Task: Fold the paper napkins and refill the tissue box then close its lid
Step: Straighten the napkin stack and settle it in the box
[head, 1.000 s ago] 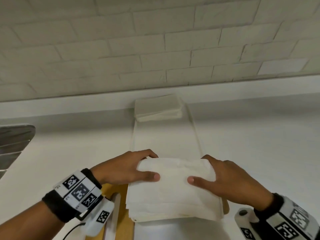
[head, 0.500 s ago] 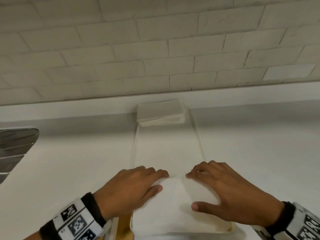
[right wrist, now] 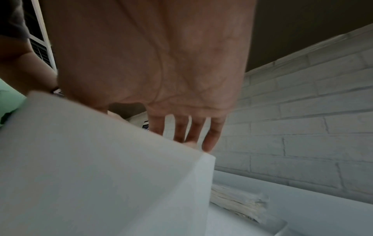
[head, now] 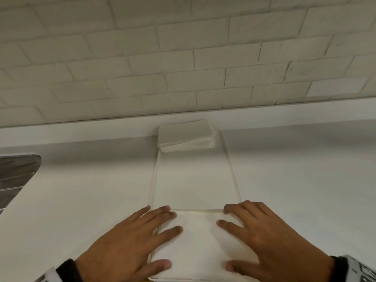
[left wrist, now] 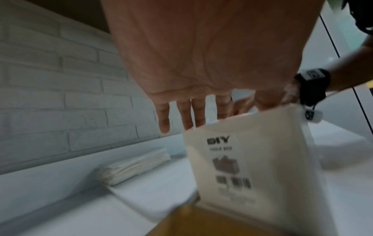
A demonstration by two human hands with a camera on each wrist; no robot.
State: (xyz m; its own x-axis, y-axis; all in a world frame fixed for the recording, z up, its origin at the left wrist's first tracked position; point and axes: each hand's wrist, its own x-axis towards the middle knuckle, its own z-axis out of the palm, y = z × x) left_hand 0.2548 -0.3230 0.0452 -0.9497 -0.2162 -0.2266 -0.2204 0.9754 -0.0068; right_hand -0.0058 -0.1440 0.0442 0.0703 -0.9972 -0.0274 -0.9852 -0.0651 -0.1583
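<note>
At the far left a shiny metal surface juts in over the white counter. Left hand: flat, fingers straight and spread, palm down on the left part of a stack of folded paper napkins; its thumb lies near the stack's front edge and its fingertips reach the far edge. The napkins are white, soft-edged and roughly square, and fill the top of the tissue box, which stands on the counter directly in front of the person. In the left wrist view the box's side wall is pale and translucent and bears a printed label reading "DIY" above a small picture and a barcode; a tan piece sits at its base, too blurred to identify. Beyond the box a clear flat lid stretches away across the counter toward the white brick wall; whether it is joined to the box cannot be told. On the lid's far end, well apart from both hands, rests a second stack of napkins, its layered edges visible. Right hand: likewise flat and spread, pressing the right part of the near stack, mirroring the left, with bare napkin showing between the two hands.
</note>
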